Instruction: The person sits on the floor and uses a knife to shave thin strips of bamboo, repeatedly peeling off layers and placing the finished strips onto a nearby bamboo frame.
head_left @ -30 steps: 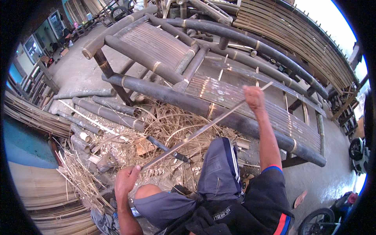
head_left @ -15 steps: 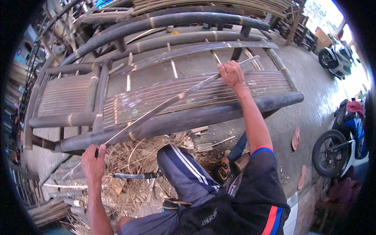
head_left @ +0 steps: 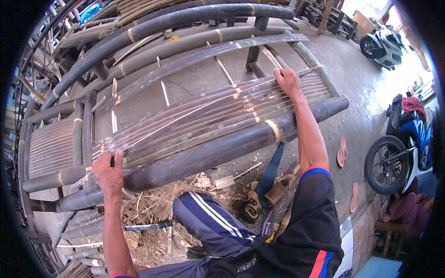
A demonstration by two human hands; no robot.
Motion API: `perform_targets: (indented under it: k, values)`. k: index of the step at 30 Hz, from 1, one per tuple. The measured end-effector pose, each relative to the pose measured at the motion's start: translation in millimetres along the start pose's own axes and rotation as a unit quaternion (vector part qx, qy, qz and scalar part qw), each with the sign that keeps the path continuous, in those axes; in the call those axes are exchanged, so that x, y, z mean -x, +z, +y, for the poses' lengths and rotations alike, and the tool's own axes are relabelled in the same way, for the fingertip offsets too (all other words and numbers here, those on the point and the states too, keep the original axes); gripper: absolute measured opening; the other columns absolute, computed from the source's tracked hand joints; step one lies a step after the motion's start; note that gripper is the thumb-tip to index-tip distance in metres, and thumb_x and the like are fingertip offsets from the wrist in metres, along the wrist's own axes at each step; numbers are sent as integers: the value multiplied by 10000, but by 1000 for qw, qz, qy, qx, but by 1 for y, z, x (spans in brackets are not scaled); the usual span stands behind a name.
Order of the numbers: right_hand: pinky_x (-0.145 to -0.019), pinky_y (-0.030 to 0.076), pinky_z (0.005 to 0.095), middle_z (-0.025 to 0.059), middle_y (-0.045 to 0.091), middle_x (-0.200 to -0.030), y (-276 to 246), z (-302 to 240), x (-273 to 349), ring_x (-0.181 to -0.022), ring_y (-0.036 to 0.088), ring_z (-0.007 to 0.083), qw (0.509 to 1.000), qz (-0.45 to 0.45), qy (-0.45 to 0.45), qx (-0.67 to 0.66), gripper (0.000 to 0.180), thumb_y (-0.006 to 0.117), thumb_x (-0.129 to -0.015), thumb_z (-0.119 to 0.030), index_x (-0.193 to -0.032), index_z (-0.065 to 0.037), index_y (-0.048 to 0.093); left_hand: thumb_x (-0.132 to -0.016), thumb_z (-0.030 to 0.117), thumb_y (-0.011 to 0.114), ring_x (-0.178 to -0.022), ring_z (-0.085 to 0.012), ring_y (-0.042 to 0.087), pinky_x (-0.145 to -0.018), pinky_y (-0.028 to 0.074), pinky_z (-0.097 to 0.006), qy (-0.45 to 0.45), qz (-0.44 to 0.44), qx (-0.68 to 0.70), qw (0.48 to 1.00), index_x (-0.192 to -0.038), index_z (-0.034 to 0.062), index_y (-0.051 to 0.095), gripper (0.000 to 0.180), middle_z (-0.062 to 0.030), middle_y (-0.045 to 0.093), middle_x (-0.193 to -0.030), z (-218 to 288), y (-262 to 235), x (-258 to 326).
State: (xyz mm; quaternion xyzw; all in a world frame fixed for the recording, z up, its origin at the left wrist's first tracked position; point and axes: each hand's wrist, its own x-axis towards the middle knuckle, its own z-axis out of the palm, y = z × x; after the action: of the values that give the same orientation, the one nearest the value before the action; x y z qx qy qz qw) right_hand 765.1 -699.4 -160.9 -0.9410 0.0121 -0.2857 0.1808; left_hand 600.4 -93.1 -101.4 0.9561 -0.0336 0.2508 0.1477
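A long dark bamboo strip (head_left: 178, 117) with a pale edge stretches between my hands, low over the slatted seat of a dark bamboo frame (head_left: 199, 163). My left hand (head_left: 109, 169) grips its near-left end, fingers closed, above the frame's thick front pole. Over at the right end of the slats, my right hand (head_left: 289, 84) is closed around the strip near its other end. Several similar slats lie side by side in the frame, and a separate wider slat (head_left: 185, 65) crosses the thin crosspieces behind them.
Below the frame lie a pile of shavings (head_left: 153, 194), a knife (head_left: 148, 226) and a handsaw (head_left: 254, 204). Pink sandals (head_left: 342, 152) rest on the floor to the right, near a blue motorcycle (head_left: 394, 157). A white scooter (head_left: 384, 46) stands farther back. More bamboo poles are stacked behind.
The strip has moved from slanting across the front pole to lying low over the slats. My left hand has risen onto the frame's left part; the view has shifted too.
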Motion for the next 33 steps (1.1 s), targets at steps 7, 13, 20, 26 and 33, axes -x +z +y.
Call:
perform_targets:
  k: [7,13,20,26,33]
  values:
    - [-829,504,514,280,673,-874,0,11,-16,-872,653,451,998,-44,37,7,441,577,-918,-400,-804,-4,734,-939,384,643,-596,-356,521,-620,405,-454,-17,16,-53,998,-709,-22,585,471,-198,555,-647,12,9,-35]
    - [-837,507,514,273,683,-890,23,4,-26,-881,662,446,997,-23,69,7,460,539,-936,-417,-851,-11,739,-928,471,626,-579,-368,505,-604,397,-462,-90,4,-55,994,-689,-46,582,571,-222,532,-623,-14,34,-81]
    - [-915,483,489,238,691,-969,21,22,-34,-1015,630,423,994,0,90,62,376,601,-928,-363,-932,-8,727,-895,565,609,-598,-371,587,-606,459,-444,-80,14,-31,996,-798,50,718,536,-206,613,-651,11,79,-109]
    - [-1023,422,477,168,661,-1140,25,-45,-24,-1147,579,368,967,58,-248,19,293,727,-858,-232,-1077,-39,701,-908,563,574,-669,-326,663,-666,500,-440,-63,-46,67,995,-798,79,764,532,-180,690,-726,2,122,-114]
    - [-854,485,434,182,611,-1046,40,-158,2,-997,604,374,950,-211,-226,-36,335,680,-903,-200,-1183,-22,630,-795,458,671,-883,-297,616,-847,414,-464,31,-30,37,998,-810,74,699,385,-128,659,-840,-22,126,-109]
